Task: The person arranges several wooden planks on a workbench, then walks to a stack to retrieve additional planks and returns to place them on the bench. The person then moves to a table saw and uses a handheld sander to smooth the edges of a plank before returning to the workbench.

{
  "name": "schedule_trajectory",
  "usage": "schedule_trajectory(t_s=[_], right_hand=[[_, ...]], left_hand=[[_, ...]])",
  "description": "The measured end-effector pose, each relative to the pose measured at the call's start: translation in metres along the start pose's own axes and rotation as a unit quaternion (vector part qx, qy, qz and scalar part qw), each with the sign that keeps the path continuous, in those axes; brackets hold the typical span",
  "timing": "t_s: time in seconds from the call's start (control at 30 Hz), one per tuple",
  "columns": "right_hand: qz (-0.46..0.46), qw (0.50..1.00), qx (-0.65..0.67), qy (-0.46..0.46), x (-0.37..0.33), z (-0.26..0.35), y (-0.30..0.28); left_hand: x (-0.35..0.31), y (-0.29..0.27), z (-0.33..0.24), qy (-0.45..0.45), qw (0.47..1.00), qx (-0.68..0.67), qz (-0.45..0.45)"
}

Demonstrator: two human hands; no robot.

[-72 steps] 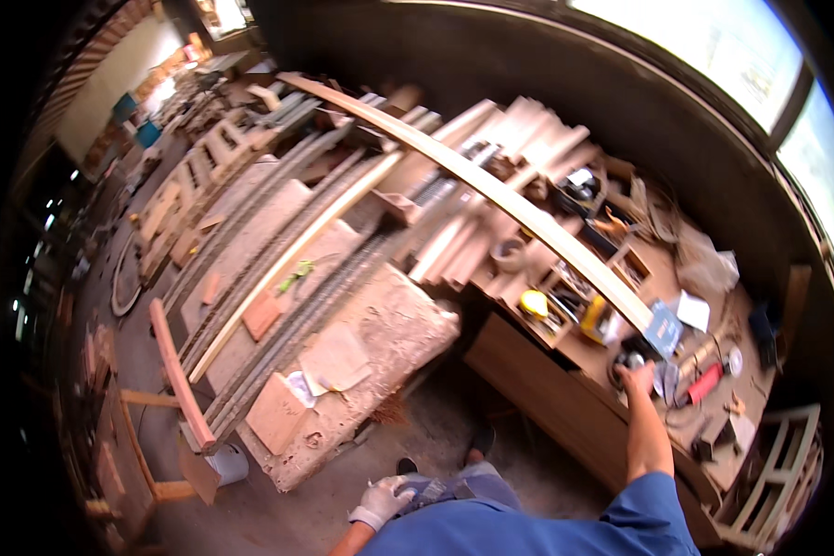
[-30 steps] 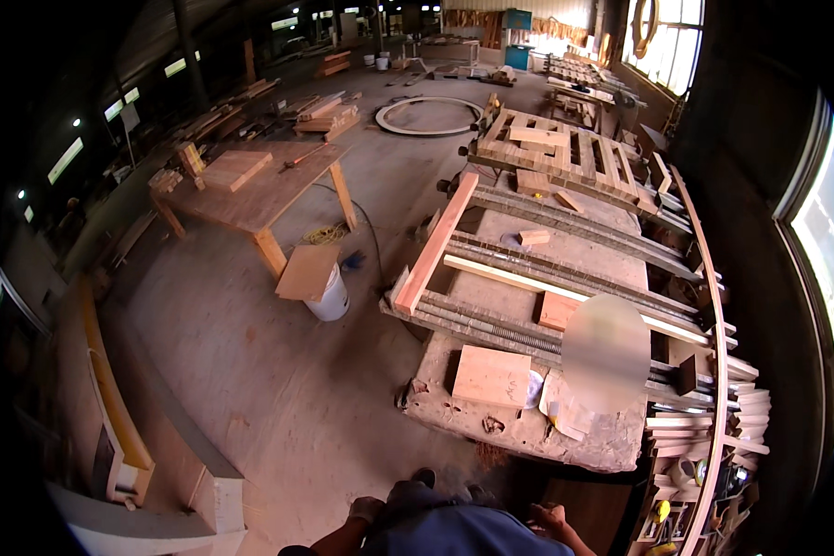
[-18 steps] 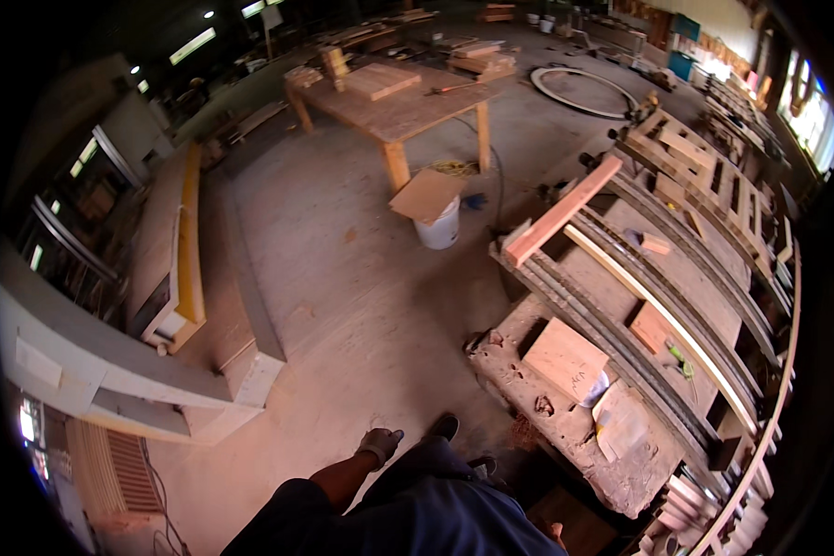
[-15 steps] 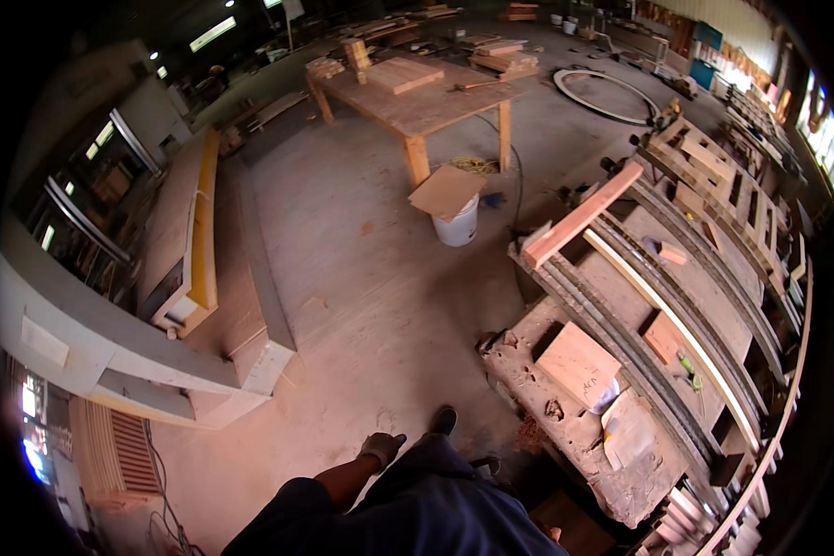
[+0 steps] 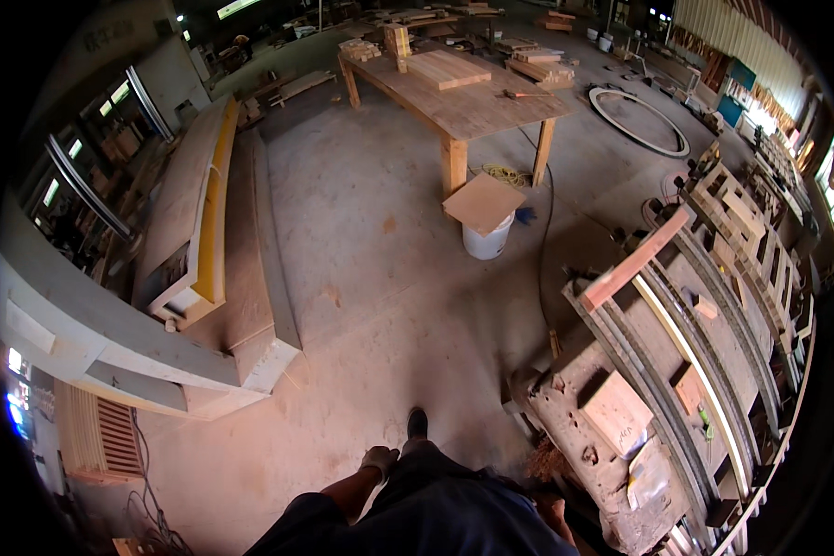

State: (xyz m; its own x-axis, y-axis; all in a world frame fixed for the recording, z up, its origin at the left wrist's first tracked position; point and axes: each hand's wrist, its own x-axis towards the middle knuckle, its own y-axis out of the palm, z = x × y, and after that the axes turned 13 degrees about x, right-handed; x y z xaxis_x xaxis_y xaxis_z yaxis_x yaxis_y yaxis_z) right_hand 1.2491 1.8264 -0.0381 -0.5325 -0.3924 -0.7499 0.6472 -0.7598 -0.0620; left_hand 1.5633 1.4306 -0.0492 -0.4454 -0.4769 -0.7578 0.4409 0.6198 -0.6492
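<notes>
My left hand (image 5: 380, 458) hangs low over the concrete floor, beside my forward leg and shoe. Its fingers look loosely curled, and nothing shows in them. My right hand (image 5: 553, 512) is only partly seen at the lower edge, close to my dark clothing; its fingers are hidden. To the right of it stands a rough, worn bench slab (image 5: 565, 408) carrying a wooden block (image 5: 618, 413) and a crumpled clear plastic bag (image 5: 647, 477). Neither hand touches these things.
Ahead stands a wooden table (image 5: 500, 112) with stacked boards. A white bucket (image 5: 486, 243) topped by a brown panel (image 5: 485, 203) is near its leg. A metal clamping rack (image 5: 639, 366) holds timber at right. A long machine (image 5: 185, 213) lines the left.
The view has shifted, so the table, bucket and rack sit farther right in it. My left hand has dropped slightly lower in view, and the shoe shows farther left.
</notes>
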Motion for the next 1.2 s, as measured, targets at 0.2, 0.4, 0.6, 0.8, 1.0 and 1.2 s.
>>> schedule_trajectory(t_s=[0.2,0.4,0.6,0.8,1.0,1.2], right_hand=[[0.01,0.998,0.058,-0.019,0.054,0.127,0.127],[0.091,0.983,-0.084,-0.135,0.098,0.224,0.21],[0.111,0.974,-0.146,-0.134,0.135,0.305,0.24],[0.137,0.976,-0.073,-0.152,0.227,0.364,0.254],[0.183,0.947,-0.077,-0.253,0.313,0.439,0.257],[0.159,0.97,0.026,-0.184,0.294,0.565,0.234]], left_hand=[[0.087,-0.007,0.098,0.043,0.994,0.074,-0.065],[0.133,-0.052,0.193,0.03,0.985,0.106,-0.134],[0.171,-0.053,0.233,0.012,0.985,0.123,-0.12],[0.201,-0.093,0.182,0.007,0.99,0.109,-0.09],[0.238,-0.231,0.118,0.033,0.975,0.073,-0.206],[0.305,-0.396,0.027,-0.078,0.913,-0.367,-0.159]])
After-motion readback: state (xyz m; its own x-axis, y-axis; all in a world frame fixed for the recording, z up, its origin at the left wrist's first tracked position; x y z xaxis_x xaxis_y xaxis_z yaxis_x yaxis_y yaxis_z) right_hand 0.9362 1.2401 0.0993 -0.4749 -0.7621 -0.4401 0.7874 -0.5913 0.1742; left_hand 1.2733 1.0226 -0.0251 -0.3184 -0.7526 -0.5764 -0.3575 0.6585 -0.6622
